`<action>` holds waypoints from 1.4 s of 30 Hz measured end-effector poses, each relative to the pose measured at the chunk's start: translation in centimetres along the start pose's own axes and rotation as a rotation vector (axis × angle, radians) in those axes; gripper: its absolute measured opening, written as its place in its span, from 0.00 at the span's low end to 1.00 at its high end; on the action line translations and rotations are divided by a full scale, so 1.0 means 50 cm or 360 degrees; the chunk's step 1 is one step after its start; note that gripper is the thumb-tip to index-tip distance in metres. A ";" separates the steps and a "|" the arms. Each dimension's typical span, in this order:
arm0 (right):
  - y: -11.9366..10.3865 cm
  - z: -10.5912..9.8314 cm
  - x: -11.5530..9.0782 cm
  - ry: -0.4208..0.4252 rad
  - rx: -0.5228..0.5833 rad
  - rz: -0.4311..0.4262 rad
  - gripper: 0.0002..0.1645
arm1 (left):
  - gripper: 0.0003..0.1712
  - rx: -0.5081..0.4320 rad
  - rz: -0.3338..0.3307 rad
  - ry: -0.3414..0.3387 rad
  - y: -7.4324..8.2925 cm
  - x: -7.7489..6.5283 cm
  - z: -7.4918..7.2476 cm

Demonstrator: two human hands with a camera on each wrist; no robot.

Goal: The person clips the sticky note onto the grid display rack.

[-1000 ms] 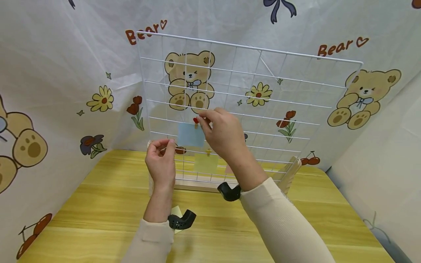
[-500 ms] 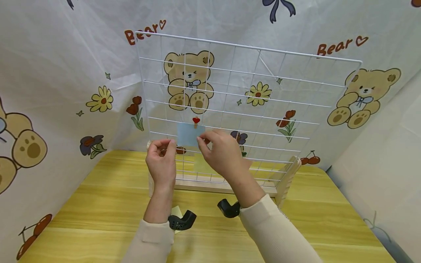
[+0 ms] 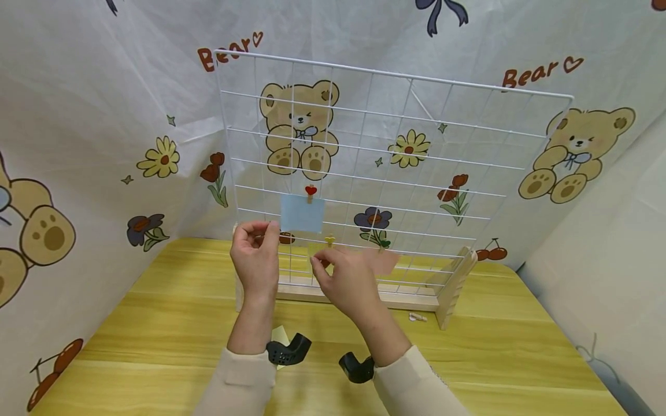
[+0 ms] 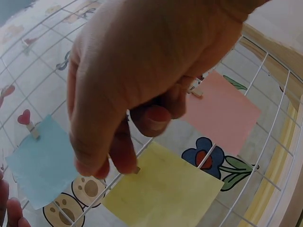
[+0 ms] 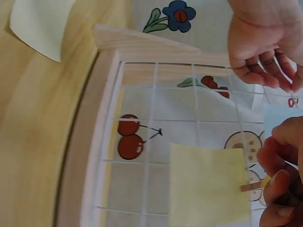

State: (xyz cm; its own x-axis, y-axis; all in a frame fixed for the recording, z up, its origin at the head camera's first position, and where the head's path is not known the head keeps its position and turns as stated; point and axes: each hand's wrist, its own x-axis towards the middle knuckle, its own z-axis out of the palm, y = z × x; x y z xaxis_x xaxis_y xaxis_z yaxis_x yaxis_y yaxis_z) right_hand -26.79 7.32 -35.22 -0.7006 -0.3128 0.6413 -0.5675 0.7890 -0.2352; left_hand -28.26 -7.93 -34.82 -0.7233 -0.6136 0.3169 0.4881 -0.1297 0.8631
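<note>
Here, at the left side of the wire grid (image 3: 392, 74), the left hand (image 3: 255, 254) has curled fingers, thumb near index; whether they pinch anything, I cannot tell. Before the grid's base at the left, pale paper (image 5: 40, 26) lies on the tabletop (image 3: 510, 346). On the grid's left half hangs the blue note (image 3: 302, 214), a heart clip (image 3: 310, 190) at its top. Lower on the grid comes the yellow note (image 4: 165, 189) under its yellow clip (image 3: 330, 240), and before it the right hand (image 3: 346, 283), loosely curled and holding nothing visible. Farther right along the grid hangs the pink note (image 3: 382, 263). Before the grid's right foot lies a loose clip (image 3: 418, 317).

The left wrist view shows much of the yellow note, which the right hand largely covers in the head view; only the head view shows the loose clip.

A second ago the right hand was at the grid's heart clip; it has come down, while the left hand has stayed by the grid's left side.
</note>
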 end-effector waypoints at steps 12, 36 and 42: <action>0.049 0.042 -0.093 -0.0227 0.0121 0.0331 0.07 | 0.07 -0.0012 0.0016 -0.0019 0.011 -0.003 0.000; 0.299 -0.111 -0.200 -0.0385 0.0105 0.1160 0.14 | 0.08 0.0327 0.0419 -0.0355 0.030 -0.040 0.004; 0.316 -0.109 -0.213 -0.0454 0.0022 0.1198 0.11 | 0.07 0.0489 0.0543 -0.0563 0.030 -0.056 -0.005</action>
State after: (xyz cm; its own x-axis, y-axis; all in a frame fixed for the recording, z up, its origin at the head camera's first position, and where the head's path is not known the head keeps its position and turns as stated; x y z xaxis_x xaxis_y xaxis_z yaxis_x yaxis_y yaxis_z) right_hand -25.94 25.99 -41.80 -0.9797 0.1758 0.0962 0.0970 0.8359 -0.5402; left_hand -25.39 -6.63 -34.52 -0.6950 -0.2761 0.6638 0.5964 0.2943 0.7468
